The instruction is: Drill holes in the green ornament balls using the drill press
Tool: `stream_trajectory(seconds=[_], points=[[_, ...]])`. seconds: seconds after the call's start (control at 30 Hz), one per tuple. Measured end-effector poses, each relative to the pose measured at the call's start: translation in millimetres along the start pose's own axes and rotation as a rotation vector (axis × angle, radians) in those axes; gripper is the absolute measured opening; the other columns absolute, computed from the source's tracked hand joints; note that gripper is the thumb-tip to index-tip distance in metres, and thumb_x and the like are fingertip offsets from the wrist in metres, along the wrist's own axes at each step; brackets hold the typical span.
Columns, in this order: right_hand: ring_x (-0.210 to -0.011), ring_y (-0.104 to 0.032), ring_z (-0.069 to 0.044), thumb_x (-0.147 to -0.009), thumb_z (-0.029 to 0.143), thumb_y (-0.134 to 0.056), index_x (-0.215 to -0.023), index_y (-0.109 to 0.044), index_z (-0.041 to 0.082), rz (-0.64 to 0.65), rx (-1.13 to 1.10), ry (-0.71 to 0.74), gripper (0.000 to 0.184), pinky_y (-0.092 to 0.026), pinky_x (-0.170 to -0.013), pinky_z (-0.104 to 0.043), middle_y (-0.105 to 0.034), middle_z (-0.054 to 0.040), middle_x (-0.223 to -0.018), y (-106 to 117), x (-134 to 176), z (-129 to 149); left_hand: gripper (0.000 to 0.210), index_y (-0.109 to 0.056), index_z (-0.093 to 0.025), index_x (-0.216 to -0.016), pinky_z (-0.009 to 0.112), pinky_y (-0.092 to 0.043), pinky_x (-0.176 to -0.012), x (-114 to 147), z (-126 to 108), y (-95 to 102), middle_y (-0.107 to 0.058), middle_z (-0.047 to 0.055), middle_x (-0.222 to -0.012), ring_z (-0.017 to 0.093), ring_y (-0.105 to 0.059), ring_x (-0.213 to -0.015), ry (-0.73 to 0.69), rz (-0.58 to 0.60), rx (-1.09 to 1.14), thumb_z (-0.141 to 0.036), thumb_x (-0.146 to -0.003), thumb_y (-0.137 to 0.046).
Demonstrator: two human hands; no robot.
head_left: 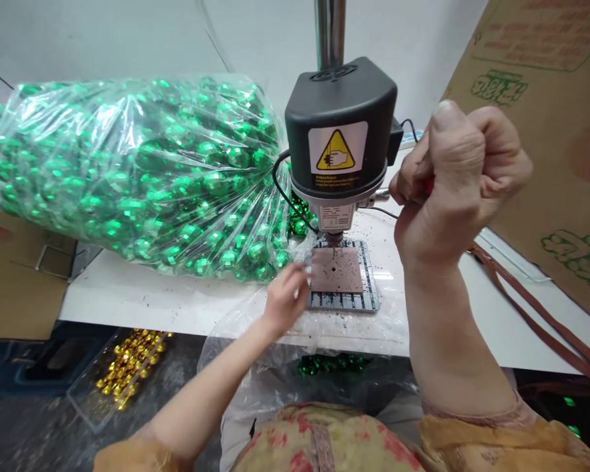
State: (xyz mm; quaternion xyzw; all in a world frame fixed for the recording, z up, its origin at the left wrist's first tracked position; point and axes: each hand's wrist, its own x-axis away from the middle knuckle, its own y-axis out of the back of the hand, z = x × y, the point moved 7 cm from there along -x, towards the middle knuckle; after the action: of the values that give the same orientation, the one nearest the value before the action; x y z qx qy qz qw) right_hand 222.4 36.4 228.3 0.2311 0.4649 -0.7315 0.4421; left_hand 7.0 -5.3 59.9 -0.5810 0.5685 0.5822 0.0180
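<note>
**White table (142, 292) against a pale wall (255, 33), a drill press (341, 131) at its middle**

We had our right hand (462, 177) closed in a fist around the lever (381, 195), a bit of red showing at the fingers. Our left hand (288, 298) was at the left edge of the pink board (347, 278), its fingers curled; blur hid whether they pinched anything. The board lay on the slotted base (372, 301) beneath the drill bit (334, 252), strewn with dark chips. In our judgement, the lever wanted smooth, even pressure — and the left fingertips wanted to be well off the bit's line.

A bulging bag of green baubles (152, 177) crowded the left hand's side. Clear plastic (364, 334) hung over the table's front edge and could have snagged a forearm. A cardboard box (560, 196) bounded the right — the tabletop between base and right forearm offered us most room.
</note>
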Motion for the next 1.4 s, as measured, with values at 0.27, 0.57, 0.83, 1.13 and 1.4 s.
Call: stream_trajectory(seconds=[0.27, 0.57, 0.83, 1.13, 1.4], points=[[-0.044, -0.034, 0.000, -0.094, 0.021, -0.059, -0.061, -0.034, 0.019, 0.005, 0.026, -0.038, 0.041, -0.026, -0.049, -0.022, -0.037, 0.0085, -0.050, 0.9, 2.7, 0.8, 0.040, -0.069, -0.015, -0.115, 0.050, -0.048, -0.106, -98.5, 124.0, -83.2, -0.069, 0.018, -0.120, 0.039, -0.057, -0.124, 0.431, 0.453, -0.438, -0.006, -0.077, -0.075], [-0.043, -0.035, -0.003, -0.094, 0.022, -0.060, -0.061, -0.034, 0.021, 0.024, 0.030, 0.005, 0.043, -0.026, -0.047, -0.024, -0.036, 0.0076, -0.050, 0.3, 4.8, 4.0, 0.045, -0.067, -0.022, -0.121, 0.035, -0.056, -0.088, -68.1, 104.0, -20.7, -0.058, 0.008, -0.116, 0.024, -0.062, -0.105, 0.441, 0.000, 0.110, -0.019, -0.077, -0.076], [-0.044, -0.035, -0.002, -0.095, 0.022, -0.059, -0.062, -0.032, 0.020, 0.014, 0.054, 0.058, 0.043, -0.029, -0.048, -0.022, -0.035, 0.0072, -0.052, 0.5, 5.7, 5.6, 0.056, -0.061, -0.021, -0.124, 0.025, -0.056, -0.063, -12.5, 67.2, -46.2, -0.069, 0.006, -0.102, 0.017, -0.067, -0.082, 0.823, 0.081, 0.897, -0.054, -0.082, -0.078], [-0.041, -0.033, -0.005, -0.093, 0.026, -0.064, -0.060, -0.032, 0.021, -0.004, 0.023, -0.009, 0.046, -0.026, -0.044, -0.026, -0.033, 0.0062, -0.050, -0.5, 6.5, 4.9, 0.060, -0.066, -0.020, -0.125, 0.028, -0.056, -0.074, -19.4, 65.2, -67.5, -0.074, 0.006, -0.104, 0.017, -0.067, -0.084, 0.727, 0.162, 0.814, -0.053, -0.079, -0.084], [-0.041, -0.033, -0.004, -0.092, 0.026, -0.063, -0.061, -0.032, 0.021, -0.009, 0.053, 0.024, 0.045, -0.027, -0.044, -0.024, -0.033, 0.0066, -0.051, 0.5, 6.0, 5.5, 0.047, -0.066, -0.020, -0.124, 0.025, -0.049, -0.067, -24.8, 53.3, -69.1, -0.073, 0.003, -0.097, 0.013, -0.060, -0.073, 0.622, 0.233, 0.614, -0.039, -0.084, -0.079]])
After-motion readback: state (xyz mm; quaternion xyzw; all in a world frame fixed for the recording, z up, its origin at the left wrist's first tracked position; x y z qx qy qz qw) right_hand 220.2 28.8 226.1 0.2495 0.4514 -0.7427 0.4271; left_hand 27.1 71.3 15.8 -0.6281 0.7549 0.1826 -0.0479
